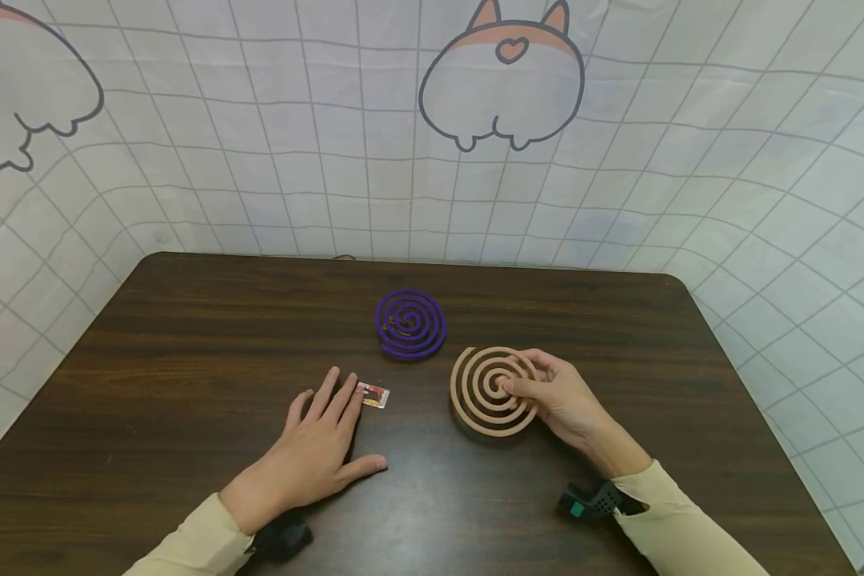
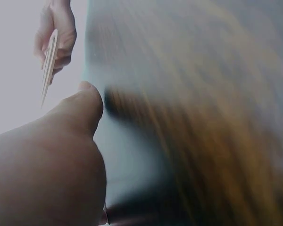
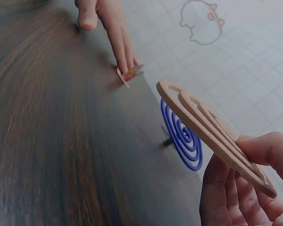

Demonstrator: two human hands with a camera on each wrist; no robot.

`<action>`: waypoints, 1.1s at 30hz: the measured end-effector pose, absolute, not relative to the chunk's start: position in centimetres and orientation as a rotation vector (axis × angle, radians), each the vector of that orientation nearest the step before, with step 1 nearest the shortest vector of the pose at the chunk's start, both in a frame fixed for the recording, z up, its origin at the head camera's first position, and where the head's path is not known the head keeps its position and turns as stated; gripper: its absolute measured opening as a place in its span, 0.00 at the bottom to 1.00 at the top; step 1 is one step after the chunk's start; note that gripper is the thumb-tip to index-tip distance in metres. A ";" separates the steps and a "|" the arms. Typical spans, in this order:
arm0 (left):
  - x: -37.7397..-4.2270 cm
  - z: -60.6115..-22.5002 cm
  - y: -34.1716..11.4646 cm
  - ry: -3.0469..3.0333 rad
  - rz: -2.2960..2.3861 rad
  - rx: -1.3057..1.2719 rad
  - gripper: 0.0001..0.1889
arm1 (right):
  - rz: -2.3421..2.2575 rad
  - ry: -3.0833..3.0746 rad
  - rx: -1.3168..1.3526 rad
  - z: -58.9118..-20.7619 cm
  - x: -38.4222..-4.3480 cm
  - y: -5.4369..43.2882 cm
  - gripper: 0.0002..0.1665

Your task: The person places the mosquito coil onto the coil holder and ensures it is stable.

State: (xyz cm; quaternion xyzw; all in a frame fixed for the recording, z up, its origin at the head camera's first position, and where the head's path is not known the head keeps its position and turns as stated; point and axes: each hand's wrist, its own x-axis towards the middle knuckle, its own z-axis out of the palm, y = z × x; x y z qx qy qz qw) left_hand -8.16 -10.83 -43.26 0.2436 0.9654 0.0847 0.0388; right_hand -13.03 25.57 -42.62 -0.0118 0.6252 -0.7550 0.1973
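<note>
My right hand (image 1: 558,396) pinches a tan mosquito coil (image 1: 495,428) near its centre and right side, thumb on top and fingers beneath. The coil is above the table, seen at a slant in the right wrist view. My left hand (image 1: 310,456) lies spread on the table with straight fingers. Its fingertips touch a small, shiny card-like piece (image 1: 377,395) in red, yellow and black, partly hidden under them. A purple mosquito coil (image 1: 439,326) sits behind both hands, raised on a small stand (image 3: 167,142) that is mostly hidden.
The dark wood-grain table (image 1: 187,336) has a back edge just behind the purple coil. A white grid-patterned curtain (image 1: 259,160) with cartoon drawings hangs around the back and sides. A dark band (image 1: 598,500) is strapped at the right wrist.
</note>
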 end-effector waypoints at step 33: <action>-7.9 -43.1 -8.5 2.929 0.251 0.768 0.49 | -2.116 1.705 -0.057 -42.4 -13.5 21.5 0.22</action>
